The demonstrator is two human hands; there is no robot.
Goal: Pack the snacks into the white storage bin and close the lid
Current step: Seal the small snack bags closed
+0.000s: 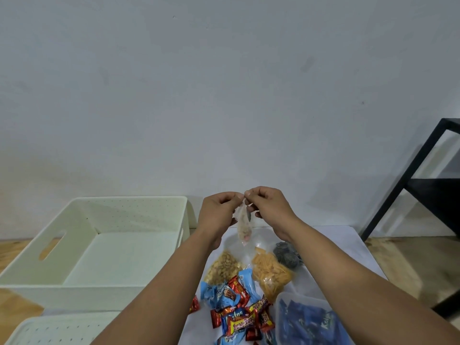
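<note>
Snacks (pixel 239 290) lie lower centre; your left hand (pixel 219 212) and right hand (pixel 268 205) pinch a small bag (pixel 243 229) beside the open bin (pixel 99 245).

We see the white bin (pixel 94 247) standing open at left on the wooden floor, perforated walls, a slot handle in its near-left side, nothing visible inside. Its lid (pixel 59 329) lies flat just in front of it. At right, snacks lie on a white sheet (pixel 343 247): a clear bag of pale nuts (pixel 224 266) beside a bag of orange sticks (pixel 270 272), dark spiral sweets (pixel 286 255) behind them, a heap of red and blue wrapped candies (pixel 239 310) nearer us, and a clear tub (pixel 306 322) holding blue packets. A small clear pouch (pixel 243 226) hangs upright above them, held at its top
</note>
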